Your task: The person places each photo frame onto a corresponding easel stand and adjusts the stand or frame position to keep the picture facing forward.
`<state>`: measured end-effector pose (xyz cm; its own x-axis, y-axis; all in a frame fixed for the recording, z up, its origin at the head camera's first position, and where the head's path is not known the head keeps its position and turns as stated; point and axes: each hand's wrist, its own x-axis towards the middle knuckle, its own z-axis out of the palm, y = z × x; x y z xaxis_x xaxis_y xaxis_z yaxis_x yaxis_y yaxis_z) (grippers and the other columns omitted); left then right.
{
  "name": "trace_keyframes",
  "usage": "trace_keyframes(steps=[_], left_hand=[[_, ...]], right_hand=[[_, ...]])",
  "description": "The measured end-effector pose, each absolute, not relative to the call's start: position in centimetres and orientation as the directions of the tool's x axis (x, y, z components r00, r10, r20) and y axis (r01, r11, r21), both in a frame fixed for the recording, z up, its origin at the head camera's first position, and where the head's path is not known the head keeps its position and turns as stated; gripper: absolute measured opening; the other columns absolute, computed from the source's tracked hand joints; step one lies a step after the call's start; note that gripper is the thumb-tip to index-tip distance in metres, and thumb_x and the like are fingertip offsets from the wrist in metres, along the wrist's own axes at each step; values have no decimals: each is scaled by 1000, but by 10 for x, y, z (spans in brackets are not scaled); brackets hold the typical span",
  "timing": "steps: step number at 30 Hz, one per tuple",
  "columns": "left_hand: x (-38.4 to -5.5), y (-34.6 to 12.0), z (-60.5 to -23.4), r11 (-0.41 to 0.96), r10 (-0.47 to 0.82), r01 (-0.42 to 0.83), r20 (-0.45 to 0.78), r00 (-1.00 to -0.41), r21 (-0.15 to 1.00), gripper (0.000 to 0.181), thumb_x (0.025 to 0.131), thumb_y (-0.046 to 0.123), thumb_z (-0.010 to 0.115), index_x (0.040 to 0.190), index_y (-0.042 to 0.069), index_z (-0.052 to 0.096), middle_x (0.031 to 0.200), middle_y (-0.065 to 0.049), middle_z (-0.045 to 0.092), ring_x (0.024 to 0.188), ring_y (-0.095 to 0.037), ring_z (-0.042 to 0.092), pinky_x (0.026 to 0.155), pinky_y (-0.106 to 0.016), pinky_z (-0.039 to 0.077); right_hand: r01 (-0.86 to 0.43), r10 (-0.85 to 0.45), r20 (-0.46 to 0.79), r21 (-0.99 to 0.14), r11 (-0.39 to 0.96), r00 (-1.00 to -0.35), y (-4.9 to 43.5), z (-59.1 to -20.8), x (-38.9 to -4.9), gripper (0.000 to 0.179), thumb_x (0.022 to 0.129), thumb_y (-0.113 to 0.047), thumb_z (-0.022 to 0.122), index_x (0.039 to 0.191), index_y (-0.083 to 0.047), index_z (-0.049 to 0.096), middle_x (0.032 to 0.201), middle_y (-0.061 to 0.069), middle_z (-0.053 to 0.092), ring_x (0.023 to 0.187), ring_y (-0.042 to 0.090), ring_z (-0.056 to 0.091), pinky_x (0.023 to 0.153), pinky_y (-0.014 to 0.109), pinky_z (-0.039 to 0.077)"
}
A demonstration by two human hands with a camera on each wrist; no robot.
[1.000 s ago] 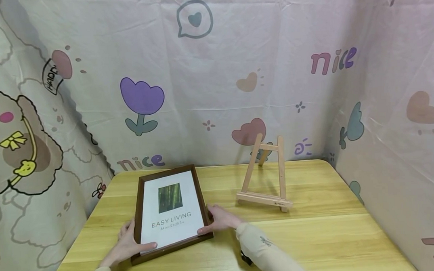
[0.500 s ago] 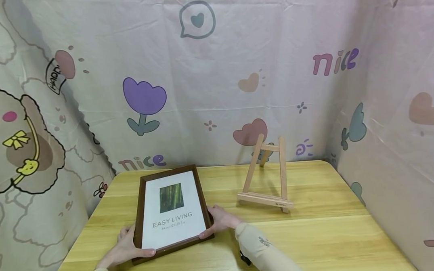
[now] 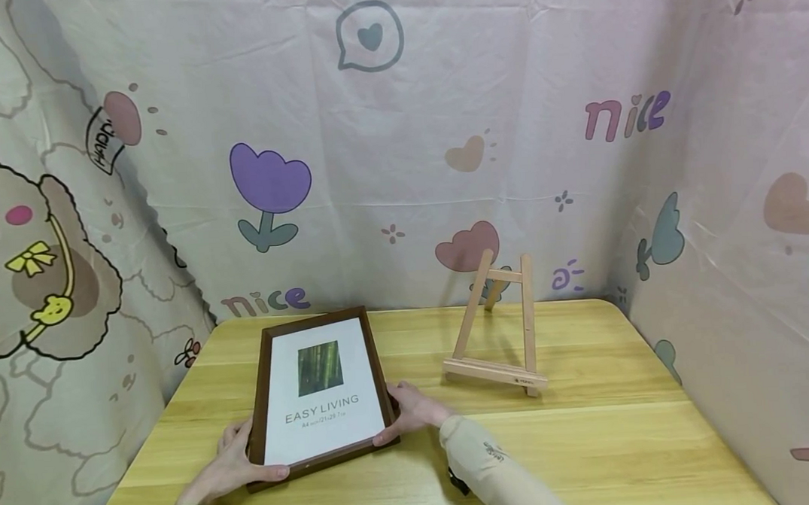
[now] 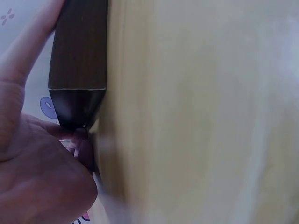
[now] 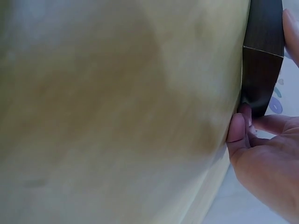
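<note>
A brown picture frame [image 3: 321, 393] lies slightly turned on the left part of the table, its white insert reading EASY LIVING around a green bamboo picture. At the lower left corner my left hand [image 3: 233, 462] grips it, thumb over the front bar. My right hand [image 3: 414, 409] holds the lower right corner the same way. Both wrist views show fingertips tucked at the underside of the dark frame edge [image 4: 78, 51], close to the tabletop. To the right of the frame stands a small wooden easel [image 3: 494, 369], apart from both hands.
The wood-grain table [image 3: 609, 439] ends at a patterned cloth backdrop [image 3: 386, 133], which also hangs along both sides. The easel's front ledge faces the near side, just beyond the right hand.
My left thumb has slid down a little, from the insert's edge onto the frame's front bar. The whole head view has shifted slightly. Frame and easel keep their places on the table.
</note>
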<state>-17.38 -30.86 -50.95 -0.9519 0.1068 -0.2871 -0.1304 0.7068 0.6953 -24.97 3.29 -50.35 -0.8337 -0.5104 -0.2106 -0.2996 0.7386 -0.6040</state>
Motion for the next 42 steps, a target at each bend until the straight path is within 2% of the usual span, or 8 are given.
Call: trace_keyframes(steps=[8,17,27,31,33,37,39,42], left_hand=[[-171,-308,-511,701,90,-164,-314,-945,695,136,73,48,87,159,-5,-5,149,-40,4,131,-54,15,107,-78,26],[-170,-310,-510,698,81,-179,-325,-942,693,138,75,49,85,158,-2,-12,152,-43,-2,136,-58,10,107,-80,24],[-171,-307,-510,689,95,-151,-295,-951,709,136,76,41,86,159,2,-15,156,-44,-6,141,-62,2,108,-84,16],[-171,-306,-511,679,100,-136,-275,-956,721,136,76,37,86,159,4,-17,160,-41,-6,142,-64,-1,109,-85,9],[-171,-305,-511,670,105,-123,-257,-961,733,136,76,35,87,159,5,-17,161,-40,-5,142,-64,0,109,-85,7],[-170,-304,-512,656,108,-111,-239,-965,746,137,76,33,87,159,7,-19,162,-39,-1,142,-64,5,109,-85,10],[-169,-304,-512,649,113,-102,-229,-967,754,138,76,32,87,159,8,-20,162,-40,0,143,-64,7,110,-83,12],[-168,-303,-512,633,120,-88,-210,-970,769,138,76,31,88,158,8,-21,162,-40,2,144,-64,10,111,-82,15]], right_hand=[[-240,-489,-228,-653,718,-842,36,-503,-246,115,69,-39,92,159,-8,28,148,21,45,135,36,49,113,53,45],[-229,-490,-212,-686,691,-846,37,-501,-244,117,71,-41,91,161,-12,24,161,27,30,146,41,38,117,56,39],[-212,-477,-204,-702,680,-855,38,-500,-243,117,70,-39,92,161,-12,22,162,28,28,149,43,33,119,59,34],[-237,-493,-179,-708,665,-851,39,-502,-244,118,70,-39,92,162,-12,22,161,26,32,150,43,30,121,59,31],[-278,-517,-142,-708,649,-844,39,-503,-246,118,70,-37,92,162,-12,22,155,23,44,146,39,40,120,55,36],[-354,-568,-62,-725,591,-821,39,-504,-248,117,70,-32,93,162,-13,22,135,15,64,121,26,62,111,43,48],[-361,-575,-48,-734,574,-817,38,-504,-248,118,70,-30,93,162,-13,20,134,14,65,118,23,63,110,41,49],[-347,-564,-49,-744,572,-824,38,-504,-247,119,70,-29,93,162,-13,19,145,17,57,128,28,58,113,45,46]])
